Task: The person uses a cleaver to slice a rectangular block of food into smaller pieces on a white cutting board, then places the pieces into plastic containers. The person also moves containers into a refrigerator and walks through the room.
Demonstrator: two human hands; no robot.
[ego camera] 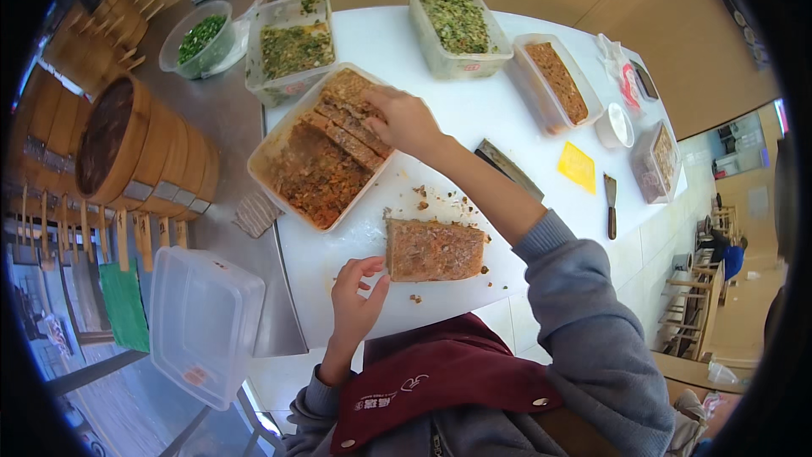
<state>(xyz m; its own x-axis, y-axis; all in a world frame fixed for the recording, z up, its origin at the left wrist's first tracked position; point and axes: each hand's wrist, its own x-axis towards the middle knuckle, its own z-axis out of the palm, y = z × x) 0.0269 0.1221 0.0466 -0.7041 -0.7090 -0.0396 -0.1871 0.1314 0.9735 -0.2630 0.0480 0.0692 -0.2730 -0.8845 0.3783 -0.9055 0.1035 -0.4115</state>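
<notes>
My right hand (403, 119) reaches into a plastic container of reddish-brown filling (327, 203); its fingers touch the slabs (349, 133) at the container's upper right side, and whether they grip one cannot be told. My left hand (358, 295) is held with curled fingers beside the left end of a brown block of food (436, 251), with nothing visible in it. The block lies on the white work surface (355, 324), with crumbs (422, 204) around it. Beyond my right forearm lies a cleaver (509, 168), partly hidden by the arm.
Tubs of chopped green filling (455, 22) (295, 54) and a bowl of green onions (202, 38) stand at the back. Bamboo steamers (158, 146) and an empty plastic box (206, 324) are left. A yellow scraper (577, 167), spatula (611, 206) and filled containers (557, 82) lie right.
</notes>
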